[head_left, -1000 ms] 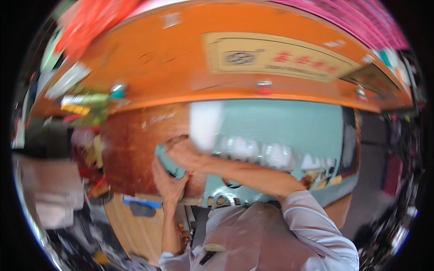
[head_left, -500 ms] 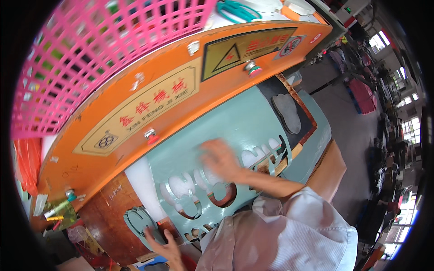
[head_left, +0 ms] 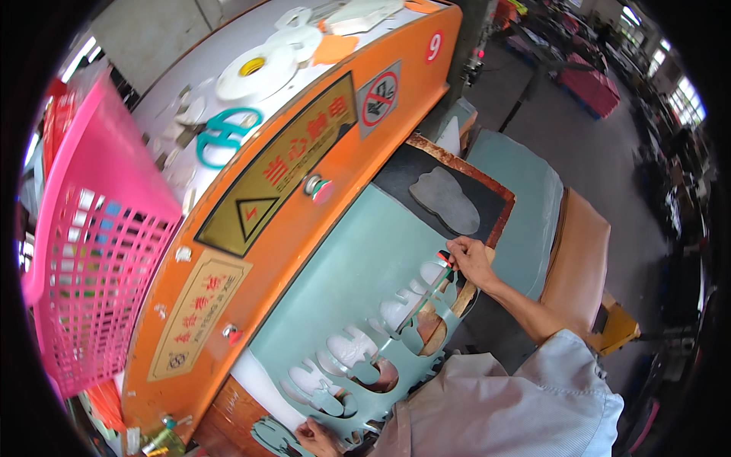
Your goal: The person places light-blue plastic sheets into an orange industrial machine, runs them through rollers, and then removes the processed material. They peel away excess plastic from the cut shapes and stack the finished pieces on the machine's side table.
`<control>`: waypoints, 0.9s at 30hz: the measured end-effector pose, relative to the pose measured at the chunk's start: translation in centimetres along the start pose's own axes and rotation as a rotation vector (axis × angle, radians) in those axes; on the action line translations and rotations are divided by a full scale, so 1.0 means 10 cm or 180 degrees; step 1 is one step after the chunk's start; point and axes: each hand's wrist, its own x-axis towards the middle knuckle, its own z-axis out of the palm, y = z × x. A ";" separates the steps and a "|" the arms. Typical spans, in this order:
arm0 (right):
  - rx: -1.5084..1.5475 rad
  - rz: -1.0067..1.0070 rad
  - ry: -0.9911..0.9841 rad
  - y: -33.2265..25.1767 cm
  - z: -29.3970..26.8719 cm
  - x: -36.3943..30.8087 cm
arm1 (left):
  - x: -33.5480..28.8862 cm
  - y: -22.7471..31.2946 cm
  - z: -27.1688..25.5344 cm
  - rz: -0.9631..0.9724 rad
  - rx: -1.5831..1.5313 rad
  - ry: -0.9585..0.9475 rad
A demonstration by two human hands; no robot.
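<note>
My right hand [head_left: 470, 263] pinches the far right end of a thin cutting die [head_left: 445, 260] with a red and black tip, at the right edge of the sheet. Under it spreads a grey-green sheet [head_left: 343, 266] with a row of rounded cut-outs along its near side. White material and brown board show through the holes. At the sheet's near left corner, my left hand [head_left: 317, 439] has its fingers bent, beside a stack of cut grey-green pieces [head_left: 274, 436]. Whatever its fingertips hold is hidden.
An orange machine beam [head_left: 285, 221] with push buttons crosses behind the sheet. On top are a pink basket [head_left: 99, 289], teal-handled scissors [head_left: 226, 137] and a tape roll [head_left: 257, 72]. A grey sole-shaped piece [head_left: 444, 200] lies on a black board; more sheets [head_left: 518, 198] stand right.
My right hand has gone from above the middle of the sheet to its right end and closed on the die. My left hand has drawn off the stack toward the sheet corner. The view has turned.
</note>
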 end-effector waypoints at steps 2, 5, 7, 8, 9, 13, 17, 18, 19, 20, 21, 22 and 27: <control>0.0347 0.0391 -0.0149 -0.06 -0.05 0.13 | -0.02 0.03 0.07 0.0271 0.0340 0.0081; 0.0621 0.0746 -0.0325 -0.11 -0.10 0.29 | 0.02 0.16 -0.01 0.0031 0.0267 -0.0524; 0.0552 0.0833 -0.0329 -0.13 -0.12 0.34 | -0.04 0.20 -0.11 0.0310 0.0867 -0.0202; 0.0445 0.0877 -0.0436 -0.14 -0.12 0.35 | -0.10 0.20 -0.20 0.0102 0.0669 -0.0315; 0.0332 0.0849 -0.0441 -0.15 -0.10 0.36 | -0.14 0.18 -0.21 0.0123 0.1053 -0.0231; -0.0220 0.0694 -0.0839 -0.28 -0.03 0.33 | -0.33 0.19 -0.12 -0.0217 0.1017 -0.0257; -0.2134 -0.0955 -0.0558 -0.44 -0.26 0.34 | -0.17 0.66 0.51 0.0656 0.1345 -0.0426; -0.1990 -0.1092 -0.0486 -0.46 -0.36 0.36 | -0.15 0.83 0.66 0.0861 0.1405 -0.0423; -0.1872 -0.1197 -0.0455 -0.45 -0.47 0.40 | -0.14 1.01 0.80 0.1065 0.1429 -0.0424; -0.1949 -0.1337 -0.0390 -0.44 -0.66 0.52 | -0.14 1.18 0.92 0.1250 0.1444 -0.0434; -0.2379 -0.1531 -0.0088 -0.40 -0.82 0.59 | -0.16 1.35 1.02 0.1432 0.1504 -0.0421; -0.2746 -0.1714 0.0234 -0.35 -0.97 0.68 | -0.18 1.50 1.10 0.1599 0.1553 -0.0416; -0.2759 -0.1664 0.0001 0.03 -1.39 0.96 | -0.27 1.94 1.33 0.2095 0.1818 -0.0313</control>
